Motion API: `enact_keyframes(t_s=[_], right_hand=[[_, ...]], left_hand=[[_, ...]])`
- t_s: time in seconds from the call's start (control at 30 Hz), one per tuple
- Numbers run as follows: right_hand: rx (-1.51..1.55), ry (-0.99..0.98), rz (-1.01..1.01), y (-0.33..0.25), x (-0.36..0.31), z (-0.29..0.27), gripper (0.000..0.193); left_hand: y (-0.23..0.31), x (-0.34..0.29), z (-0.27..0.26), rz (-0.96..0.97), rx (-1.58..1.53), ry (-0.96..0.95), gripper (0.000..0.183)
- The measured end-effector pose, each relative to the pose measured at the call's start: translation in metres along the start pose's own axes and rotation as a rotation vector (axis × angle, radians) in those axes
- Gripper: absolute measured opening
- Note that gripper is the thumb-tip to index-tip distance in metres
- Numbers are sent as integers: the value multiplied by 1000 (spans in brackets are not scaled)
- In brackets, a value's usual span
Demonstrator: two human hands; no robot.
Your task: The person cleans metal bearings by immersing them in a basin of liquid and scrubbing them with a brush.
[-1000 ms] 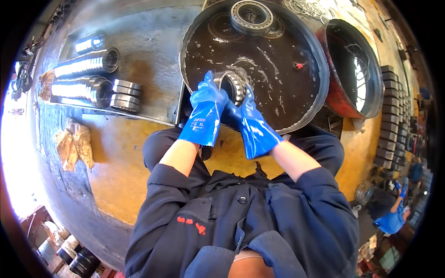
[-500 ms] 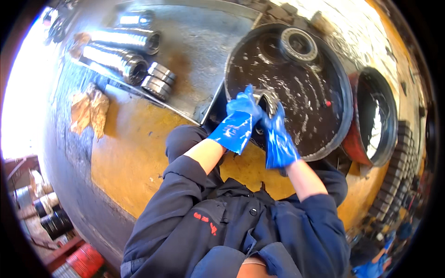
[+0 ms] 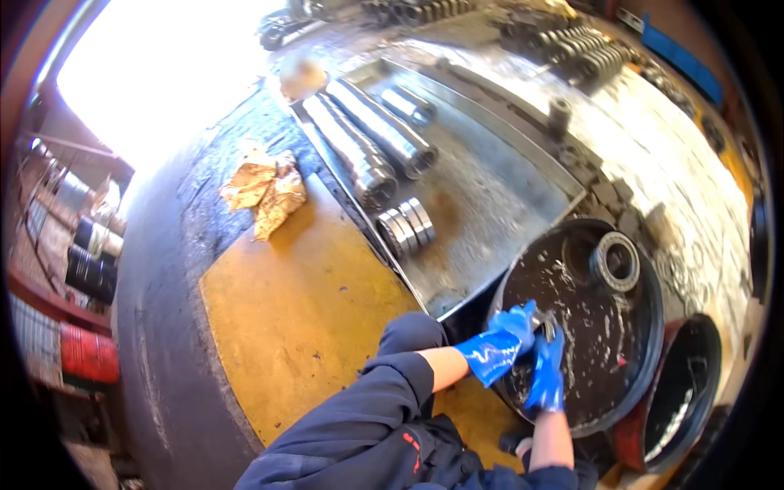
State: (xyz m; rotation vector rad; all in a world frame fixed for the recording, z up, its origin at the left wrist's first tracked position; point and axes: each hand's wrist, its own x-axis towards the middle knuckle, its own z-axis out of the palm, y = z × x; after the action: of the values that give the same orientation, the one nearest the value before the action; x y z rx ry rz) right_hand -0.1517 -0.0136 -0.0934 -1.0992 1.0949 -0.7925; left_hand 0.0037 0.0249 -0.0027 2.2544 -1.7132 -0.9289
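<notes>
My left hand (image 3: 511, 328), in a long blue rubber glove, is closed on the left side of a shiny metal bearing ring (image 3: 541, 319). The right hand (image 3: 550, 359), gloved the same way, grips the ring's near right side. Both hands are over the near left part of a round black tub (image 3: 658, 339) of dark liquid with pale streaks on its surface. Much of the ring is hidden behind the gloves. A larger bearing (image 3: 616, 261) lies at the tub's far side, and a small red piece (image 3: 621, 361) shows in the liquid.
Left of the tub stands a metal tray (image 3: 490, 237) with rows of shiny rings (image 3: 353, 151) and a short stack of rings (image 3: 406, 229). Crumpled brown paper (image 3: 265, 189) lies by a yellow board (image 3: 302, 318). A red drum (image 3: 686, 392) with a dark inside stands at right.
My view has swung left, so the tub, tray and hands sit farther right and lower. Both hands still hold the ring over the tub, and less of it shows.
</notes>
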Motion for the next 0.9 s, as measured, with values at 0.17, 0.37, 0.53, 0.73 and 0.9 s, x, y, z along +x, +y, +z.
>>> enact_keyframes(t_s=[0.17,0.37,0.53,0.73,0.9], right_hand=[[-709,315,284,-12,-64,7,107],[-643,-130,250,0,65,-48,40],[-401,297,5,51,-2,-31,67],[-437,-14,-306,-18,-24,21,33],[-565,-327,1,-48,43,-27,61]], left_hand=[[0,-5,-2,-24,26,-62,76],[10,-1,-2,19,18,0,75],[16,-16,-19,-20,-31,-64,72],[-13,-8,4,-49,8,2,75],[15,9,-24,-36,58,-24,62]])
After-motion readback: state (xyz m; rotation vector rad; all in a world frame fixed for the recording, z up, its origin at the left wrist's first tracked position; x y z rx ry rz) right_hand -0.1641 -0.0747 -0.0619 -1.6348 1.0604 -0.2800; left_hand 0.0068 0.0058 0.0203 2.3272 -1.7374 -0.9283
